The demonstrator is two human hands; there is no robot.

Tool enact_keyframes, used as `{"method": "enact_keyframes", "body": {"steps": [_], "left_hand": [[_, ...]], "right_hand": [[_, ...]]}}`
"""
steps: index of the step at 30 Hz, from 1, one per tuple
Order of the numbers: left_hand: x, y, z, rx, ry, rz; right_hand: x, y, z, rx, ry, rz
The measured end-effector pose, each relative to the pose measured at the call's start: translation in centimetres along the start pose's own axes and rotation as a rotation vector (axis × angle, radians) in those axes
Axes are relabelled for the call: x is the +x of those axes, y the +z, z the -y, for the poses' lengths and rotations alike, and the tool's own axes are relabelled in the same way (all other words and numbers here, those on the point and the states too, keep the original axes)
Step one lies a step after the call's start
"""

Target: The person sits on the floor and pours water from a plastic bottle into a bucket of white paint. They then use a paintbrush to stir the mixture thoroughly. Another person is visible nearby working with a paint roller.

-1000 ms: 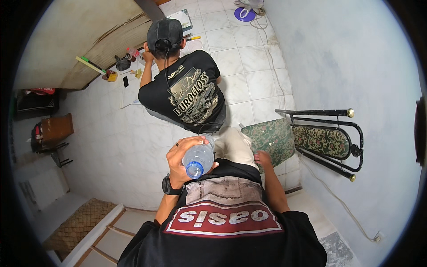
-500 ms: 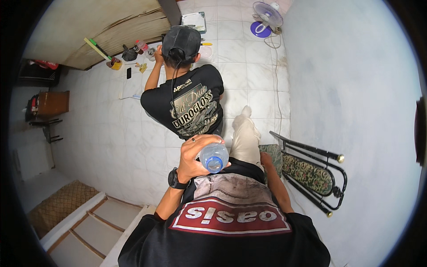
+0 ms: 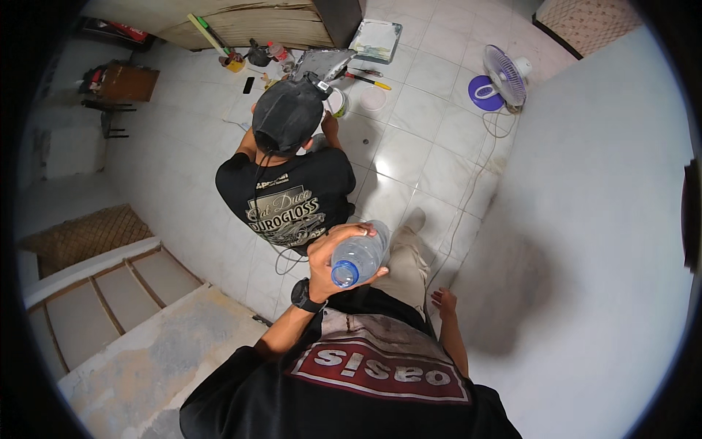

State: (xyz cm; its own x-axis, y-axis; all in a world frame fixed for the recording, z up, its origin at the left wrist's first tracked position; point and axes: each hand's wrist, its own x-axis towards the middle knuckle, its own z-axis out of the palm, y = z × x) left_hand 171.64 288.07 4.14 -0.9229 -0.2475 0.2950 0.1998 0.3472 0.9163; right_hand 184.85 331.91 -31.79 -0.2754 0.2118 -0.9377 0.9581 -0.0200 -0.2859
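Left hand wraps one clear plastic water bottle, fingers curled over its body, thumb underneath; blue-rimmed mouth of the bottle points back toward the camera, no cap visible on it. Bottle is held up in front of the chest, above the white tiled floor. One black wristwatch on that left wrist. Right hand hangs low by the right leg, fingers loosely spread, holding nothing, touching nothing.

One other person in a black printed T-shirt and black cap crouches just ahead of the bottle, facing away; their hands are mostly hidden by the head and cap, can't tell what they grip.

On the floor past that person: one white paint tray, one small white round tub, one yellow-handled tool, one dark phone-like slab, a few small pots near the wooden panel, too small to count exactly. One standing fan with a purple round base sits well to the right, its cord trailing along the floor. One brown woven mat lies far left, beside the steps.
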Motion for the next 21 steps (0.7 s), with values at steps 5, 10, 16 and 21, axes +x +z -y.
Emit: {"method": "enact_keyframes", "body": {"steps": [5, 10, 16, 21], "left_hand": [[4.9, 6.8, 0.2, 0.069, 0.064, 0.016], [8.0, 10.4, -0.2, 0.061, 0.056, 0.001], [10.5, 11.9, -0.1, 0.069, -0.006, 0.031], [13.9, 11.9, 0.3, 0.086, 0.031, 0.033]], "right_hand": [[1.7, -3.6, 6.1, 0.036, -0.005, 0.02], [3.2, -4.0, 10.0, 0.024, -0.007, 0.092], [5.1, -3.4, 14.7, 0.015, -0.062, 0.138], [7.8, -1.5, 21.2, -0.099, -0.009, 0.14]]}}
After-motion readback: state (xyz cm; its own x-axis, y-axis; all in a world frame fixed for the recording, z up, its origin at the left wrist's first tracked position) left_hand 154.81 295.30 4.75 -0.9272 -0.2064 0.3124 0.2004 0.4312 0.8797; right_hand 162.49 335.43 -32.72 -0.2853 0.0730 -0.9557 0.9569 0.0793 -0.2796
